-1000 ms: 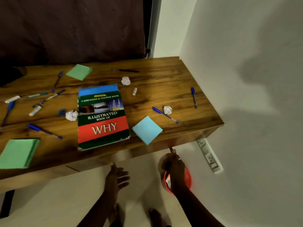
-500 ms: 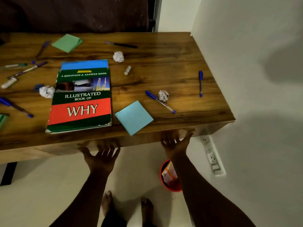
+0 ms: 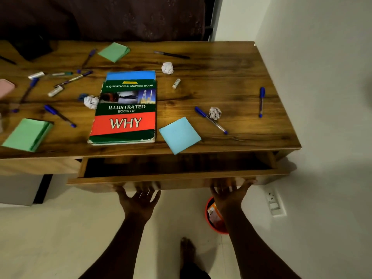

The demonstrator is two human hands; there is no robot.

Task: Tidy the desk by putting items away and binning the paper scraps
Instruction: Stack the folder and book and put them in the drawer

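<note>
The wooden desk carries a green and red book, a blue sticky pad, two green pads, three crumpled paper balls and several pens, among them blue ones. Under the front edge, the drawer stands partly pulled out, its inside dark. My left hand and my right hand are palm up, with their fingers hooked under the drawer front.
A red bin with wrappers inside stands on the floor below my right forearm. A white socket strip is on the right wall, which runs along the desk's right end. A dark curtain hangs behind the desk.
Both hands rose from near the floor and the bin to the desk's front edge, took hold under the drawer front, and the drawer has slid out towards me.
</note>
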